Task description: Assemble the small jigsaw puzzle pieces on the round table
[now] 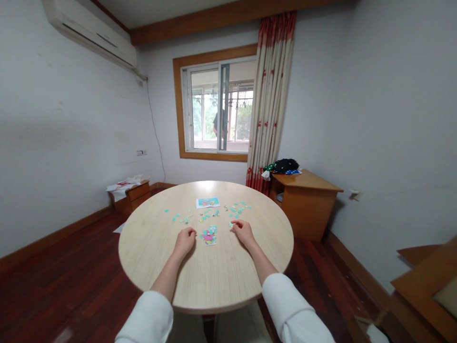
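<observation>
A partly joined jigsaw puzzle point(209, 236) in pink, teal and yellow lies flat on the round table point(150, 247). Just left of it rests my left hand point(185, 240), its fingers curled closed; whether anything is between the fingertips cannot be made out. To the right of the puzzle, my right hand point(244, 232) pinches a small pale teal puzzle piece point(231, 226) at the tabletop. Loose puzzle pieces point(238, 209) are scattered beyond both hands, mostly teal and pale green. Behind them lies a picture sheet point(207, 203) with a teal scene.
A wooden cabinet point(303, 205) with dark cloth point(285, 166) on top stands behind the table's right side. A small low cabinet point(138, 191) bearing white papers is at the back left. Past the table are a curtain point(271, 95) and a window, with a person beyond the glass.
</observation>
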Tool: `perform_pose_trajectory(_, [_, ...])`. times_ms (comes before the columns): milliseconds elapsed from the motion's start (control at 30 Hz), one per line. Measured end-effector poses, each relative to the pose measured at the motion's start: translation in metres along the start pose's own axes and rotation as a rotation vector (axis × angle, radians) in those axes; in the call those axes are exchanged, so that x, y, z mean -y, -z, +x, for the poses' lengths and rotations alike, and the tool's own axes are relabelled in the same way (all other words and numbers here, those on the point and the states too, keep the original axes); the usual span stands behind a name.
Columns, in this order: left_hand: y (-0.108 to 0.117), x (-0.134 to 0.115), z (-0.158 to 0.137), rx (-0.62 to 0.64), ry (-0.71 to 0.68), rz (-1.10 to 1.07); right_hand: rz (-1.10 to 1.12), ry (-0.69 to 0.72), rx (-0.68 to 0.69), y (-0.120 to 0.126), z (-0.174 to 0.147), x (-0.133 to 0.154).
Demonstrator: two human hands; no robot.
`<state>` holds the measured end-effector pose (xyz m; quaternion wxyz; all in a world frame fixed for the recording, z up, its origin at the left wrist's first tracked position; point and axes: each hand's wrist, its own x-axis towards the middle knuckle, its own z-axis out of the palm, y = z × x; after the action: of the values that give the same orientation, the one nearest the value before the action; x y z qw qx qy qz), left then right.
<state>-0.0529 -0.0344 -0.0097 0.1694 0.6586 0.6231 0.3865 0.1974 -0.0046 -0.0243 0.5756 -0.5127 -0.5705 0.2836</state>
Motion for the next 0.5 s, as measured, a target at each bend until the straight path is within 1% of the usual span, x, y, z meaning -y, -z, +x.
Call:
perform_pose_trajectory(200, [-0.002, 0.001, 0.000, -0.014, -0.008, 0.010, -0.054, 0.025, 0.025, -0.003, -0.001, 0.000])
perform_pose_trajectory(367, [-0.005, 0.004, 0.001, -0.012, -0.012, 0.003, -0.092, 0.034, 0.070, -0.005, -0.003, 0.002])
perform_pose_trajectory(500, [-0.005, 0.004, 0.000, -0.005, -0.024, 0.001, -0.178, 0.061, 0.130, -0.010, -0.006, 0.003])
